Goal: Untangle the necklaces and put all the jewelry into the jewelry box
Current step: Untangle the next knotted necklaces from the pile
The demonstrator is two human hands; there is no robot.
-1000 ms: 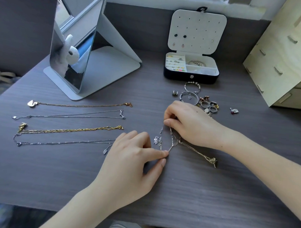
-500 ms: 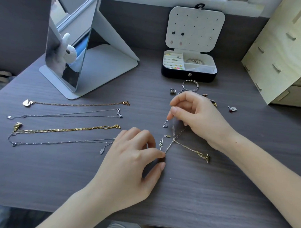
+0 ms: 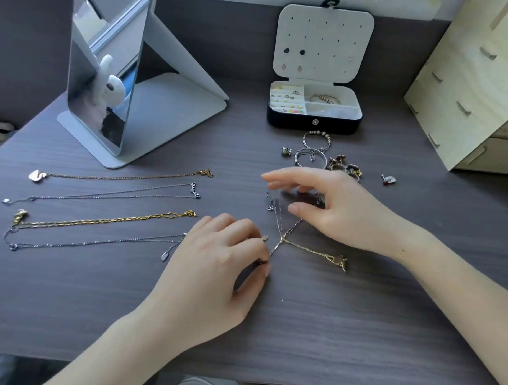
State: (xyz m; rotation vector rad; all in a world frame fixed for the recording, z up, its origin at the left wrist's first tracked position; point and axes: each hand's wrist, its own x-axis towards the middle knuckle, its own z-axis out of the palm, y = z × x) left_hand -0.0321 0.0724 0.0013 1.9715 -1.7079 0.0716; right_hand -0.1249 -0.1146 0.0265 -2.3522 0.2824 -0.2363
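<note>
Two tangled necklaces lie mid-table: a thin silver chain (image 3: 278,222) and a gold chain (image 3: 311,250) with a pendant at its right end, crossing at a knot (image 3: 283,238). My left hand (image 3: 215,266) rests on the table and pinches the silver chain's lower end between thumb and forefinger. My right hand (image 3: 335,206) hovers over the upper end of the chains with fingers spread and nothing plainly held. The open jewelry box (image 3: 314,124) stands at the back, with rings and a bracelet inside.
Several untangled necklaces (image 3: 107,221) lie in straight rows at the left. Bracelets and rings (image 3: 320,157) and a small earring (image 3: 389,179) sit in front of the box. A standing mirror (image 3: 106,95) is at the back left, a wooden drawer unit (image 3: 469,84) at the right.
My right hand pulled a silver chain end up and away from the knot, then opened its fingers and let go. My left hand kept its pinch in place.
</note>
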